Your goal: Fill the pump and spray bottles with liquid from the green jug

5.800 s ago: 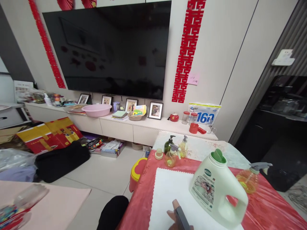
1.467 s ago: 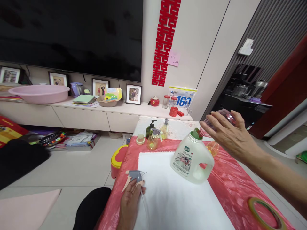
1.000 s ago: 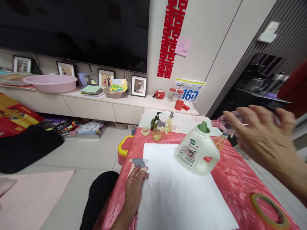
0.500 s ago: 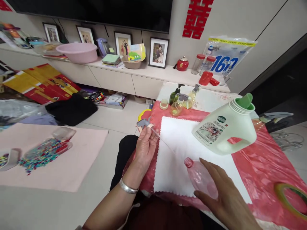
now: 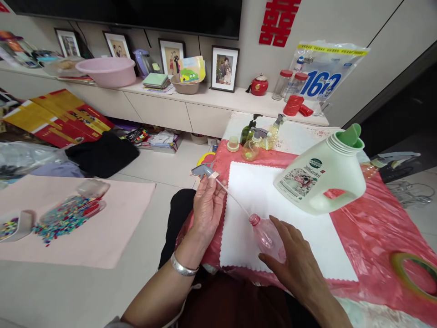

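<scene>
1. Left hand (image 5: 208,205), partly curled, pinched a grey trigger sprayer (image 5: 204,170), its tube (image 5: 235,200) at the mouth of a tilted pink bottle (image 5: 267,237).
2. Right hand (image 5: 295,257), half open, held that bottle over the white mat (image 5: 252,180).
3. Right, the pale-green jug (image 5: 322,175) read "SilkGarden"; farther, a bag (image 5: 321,82) showed "160".

Bottles clustered at the far side of the counter (image 5: 355,218)

From my remote seat I saw a glossy red sheet (image 5: 378,246) spread over most of the top, with a pale floral cloth (image 5: 307,136) showing beyond it. A white scalloped mat (image 5: 317,237) lay on the sheet, and a pale green jug (image 5: 307,182) stood on the mat. Past its far edge I made out a cream cap (image 5: 232,144), a round spray bottle (image 5: 251,149) and a dark green pump bottle (image 5: 246,133). A tape roll (image 5: 398,268) lay near the right edge.
</scene>
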Motion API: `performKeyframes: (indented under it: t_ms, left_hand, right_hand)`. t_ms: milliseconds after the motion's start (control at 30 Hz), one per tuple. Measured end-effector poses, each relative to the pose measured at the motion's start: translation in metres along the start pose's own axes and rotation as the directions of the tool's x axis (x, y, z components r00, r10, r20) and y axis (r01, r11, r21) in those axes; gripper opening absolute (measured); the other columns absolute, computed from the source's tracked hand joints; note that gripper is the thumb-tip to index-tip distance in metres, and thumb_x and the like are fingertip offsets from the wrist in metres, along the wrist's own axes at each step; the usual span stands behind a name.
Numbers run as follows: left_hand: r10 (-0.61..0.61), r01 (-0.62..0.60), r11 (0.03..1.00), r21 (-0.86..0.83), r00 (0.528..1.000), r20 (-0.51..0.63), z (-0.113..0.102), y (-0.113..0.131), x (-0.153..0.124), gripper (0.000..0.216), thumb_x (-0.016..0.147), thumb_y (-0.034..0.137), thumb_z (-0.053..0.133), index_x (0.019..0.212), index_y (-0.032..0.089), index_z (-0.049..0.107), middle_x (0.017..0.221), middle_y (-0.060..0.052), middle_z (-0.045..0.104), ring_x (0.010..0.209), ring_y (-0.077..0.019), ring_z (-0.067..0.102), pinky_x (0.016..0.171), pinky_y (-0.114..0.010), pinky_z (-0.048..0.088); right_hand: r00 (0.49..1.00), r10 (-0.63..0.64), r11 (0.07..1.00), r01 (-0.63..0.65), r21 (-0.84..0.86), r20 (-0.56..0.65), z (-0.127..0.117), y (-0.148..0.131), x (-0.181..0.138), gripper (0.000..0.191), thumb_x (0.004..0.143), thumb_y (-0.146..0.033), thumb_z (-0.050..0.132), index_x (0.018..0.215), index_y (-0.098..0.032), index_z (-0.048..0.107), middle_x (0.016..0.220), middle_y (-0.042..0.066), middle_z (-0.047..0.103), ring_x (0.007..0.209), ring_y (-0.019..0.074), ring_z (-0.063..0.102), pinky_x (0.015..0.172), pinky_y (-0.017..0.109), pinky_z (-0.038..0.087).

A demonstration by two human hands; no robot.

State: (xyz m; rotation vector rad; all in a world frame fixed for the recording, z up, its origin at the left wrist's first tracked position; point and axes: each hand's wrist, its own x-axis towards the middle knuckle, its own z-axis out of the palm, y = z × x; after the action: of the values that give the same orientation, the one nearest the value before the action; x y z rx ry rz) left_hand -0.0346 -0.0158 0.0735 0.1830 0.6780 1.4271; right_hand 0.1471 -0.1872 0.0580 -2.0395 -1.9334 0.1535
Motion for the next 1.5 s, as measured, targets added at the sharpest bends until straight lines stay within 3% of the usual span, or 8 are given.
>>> performKeyframes:
  t_ms: [133,333,500,733,1267,1400,1500]
  left_hand:
    - [0.014,-0.014,1.0,-0.008,1.0,-0.016,0.0,0.003,0.001,0.016,0.082,0.013,0.08,0.094,0.018,0.071,0.094,0.0,0.076,0.076,-0.0064,0.069,0.082,-0.021,0.056]
    - [-0.067,0.065,0.997,0.035,0.995,0.067,0.001,-0.012,-0.015,0.027,0.074,0.02,0.088,0.095,0.019,0.071,0.097,0.0,0.075,0.078,-0.0092,0.07,0.081,-0.024,0.056]
    - [-0.17,0.157,0.981,0.117,0.98,0.106,-0.001,-0.027,-0.034,0.036,0.069,0.026,0.092,0.098,0.02,0.072,0.109,-0.003,0.077,0.081,-0.0123,0.072,0.081,-0.026,0.055]
    - [-0.24,0.217,0.963,0.16,0.959,0.148,0.007,-0.035,-0.054,0.041,0.064,0.031,0.095,0.098,0.018,0.077,0.1,-0.005,0.079,0.086,-0.0144,0.069,0.089,-0.03,0.049]
    - [-0.296,0.263,0.947,0.182,0.936,0.192,0.002,-0.037,-0.062,0.03,0.071,0.033,0.09,0.094,0.018,0.079,0.1,-0.005,0.077,0.098,-0.0174,0.068,0.094,-0.029,0.046]
    - [-0.292,0.252,0.949,0.189,0.93,0.224,0.003,-0.034,-0.062,0.029,0.072,0.033,0.089,0.095,0.018,0.079,0.099,-0.006,0.077,0.099,-0.0186,0.067,0.093,-0.03,0.046]
    - [-0.297,0.253,0.947,0.198,0.923,0.243,0.004,-0.03,-0.063,0.03,0.073,0.033,0.089,0.096,0.018,0.079,0.098,-0.006,0.077,0.098,-0.0191,0.068,0.095,-0.031,0.046]
  right_hand:
    - [1.0,0.022,1.0,-0.022,0.007,0.017,0.002,-0.002,0.0,0.082,0.084,-0.038,0.07,0.154,-0.034,0.027,0.137,0.008,0.054,0.123,0.0301,0.055,0.089,0.049,0.055]
    - [0.999,0.033,0.997,-0.035,0.07,0.028,0.0,-0.012,0.005,0.079,0.085,-0.04,0.069,0.153,-0.033,0.03,0.141,0.008,0.052,0.125,0.0288,0.054,0.094,0.049,0.054]
    - [0.998,0.051,0.992,-0.047,0.118,-0.034,-0.004,-0.023,0.012,0.076,0.088,-0.046,0.066,0.154,-0.033,0.03,0.142,0.008,0.051,0.125,0.0282,0.054,0.094,0.048,0.054]
    - [0.983,0.055,0.984,-0.025,0.174,-0.174,0.001,-0.034,0.019,0.073,0.095,-0.053,0.058,0.156,-0.026,0.029,0.144,0.013,0.05,0.127,0.0312,0.052,0.095,0.05,0.053]
    - [0.962,0.011,0.988,0.031,0.149,-0.274,0.01,-0.039,0.017,0.071,0.098,-0.048,0.054,0.158,-0.023,0.027,0.14,0.017,0.051,0.122,0.0323,0.054,0.092,0.051,0.051]
    - [0.966,0.011,0.969,0.055,0.242,-0.26,0.008,-0.038,0.017,0.067,0.098,-0.047,0.054,0.156,-0.022,0.031,0.139,0.015,0.052,0.123,0.0292,0.055,0.095,0.047,0.053]
    - [0.984,0.053,0.929,0.014,0.37,-0.169,0.003,-0.038,0.015,0.066,0.099,-0.049,0.054,0.156,-0.024,0.032,0.141,0.012,0.053,0.123,0.0258,0.057,0.094,0.042,0.055]
